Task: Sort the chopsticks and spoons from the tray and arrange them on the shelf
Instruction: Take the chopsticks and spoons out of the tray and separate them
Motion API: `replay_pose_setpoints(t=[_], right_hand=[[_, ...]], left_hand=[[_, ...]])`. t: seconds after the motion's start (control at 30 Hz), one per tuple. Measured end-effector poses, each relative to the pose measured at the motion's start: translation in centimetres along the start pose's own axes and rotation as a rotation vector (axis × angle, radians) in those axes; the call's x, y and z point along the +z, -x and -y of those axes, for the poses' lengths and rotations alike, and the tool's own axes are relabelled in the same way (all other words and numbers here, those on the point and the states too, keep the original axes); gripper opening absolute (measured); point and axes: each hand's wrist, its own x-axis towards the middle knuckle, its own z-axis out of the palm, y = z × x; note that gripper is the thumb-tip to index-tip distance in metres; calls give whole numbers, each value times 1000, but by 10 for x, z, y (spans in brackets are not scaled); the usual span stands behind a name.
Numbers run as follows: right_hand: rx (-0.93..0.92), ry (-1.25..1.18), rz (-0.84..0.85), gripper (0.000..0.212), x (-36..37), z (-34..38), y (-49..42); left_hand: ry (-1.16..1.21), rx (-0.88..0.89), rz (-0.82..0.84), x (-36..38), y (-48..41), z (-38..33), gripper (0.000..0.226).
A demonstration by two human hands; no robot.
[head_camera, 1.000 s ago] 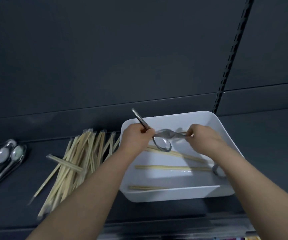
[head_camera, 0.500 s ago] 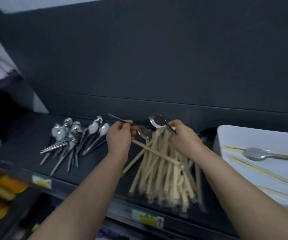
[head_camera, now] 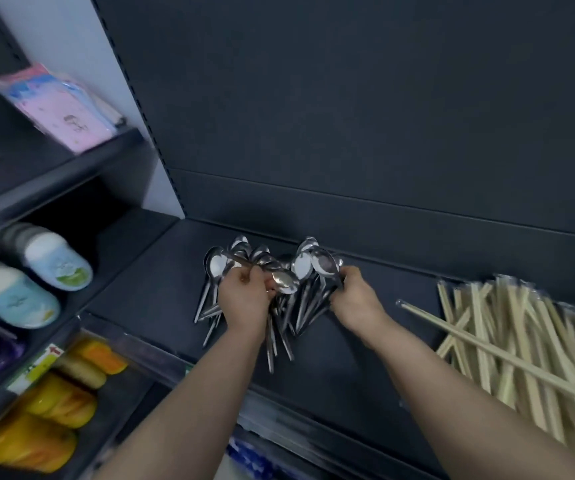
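Spoons [head_camera: 215, 265] heaped in a loose fan near the back edge of the shelf [head_camera: 133, 292], left of its middle, bowls to the rear and handles trailing toward the front edge. All from the head view.

Left hand [head_camera: 244, 299] curled round a single spoon [head_camera: 284, 280], bowl jutting out to the right of the knuckles, handle poking up and left past the thumb, held just over the heap. Right hand [head_camera: 355, 299] just beside it, fingers closed on the handle of another spoon [head_camera: 324, 263], bowl up and toward the back. Touching the heap or just short of it: cannot tell through the blur.

Chopsticks [head_camera: 521, 341] piled well apart toward the right end of the shelf, running from back edge to front edge, one long chopstick [head_camera: 424, 315] lying crosswise over the rest. Tray out of view.

By the look of it, well along: two sizeable piles, kept apart by kind. In hand: laying these two spoons onto the heap. Left to do, probably: fetching whatever remains in the tray, amount impossible to judge, and perhaps squaring up both ragged piles.

Off the left end, a neighbouring rack [head_camera: 71, 168] with blue-labelled tubs [head_camera: 57, 261], pink packets [head_camera: 67, 112] and yellow packs [head_camera: 61, 400], no part of the job.
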Motion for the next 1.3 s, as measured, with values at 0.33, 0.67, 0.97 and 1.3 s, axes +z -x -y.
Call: replay_pose_setpoints(t=[0.33, 0.67, 0.97, 1.3], right_hand=[[-87, 508, 52, 27, 2, 16, -4], [-191, 640, -8, 27, -30, -8, 19], [-259, 751, -195, 28, -72, -48, 51], [-39, 783, -523, 22, -233, -178, 136]], left_hand=[[-319, -61, 218, -3, -15, -2, 28], [-407, 80, 58, 13, -4, -1, 48], [-1132, 482, 629, 55, 66, -18, 18], [-919, 717, 892, 203, 239, -19, 13]])
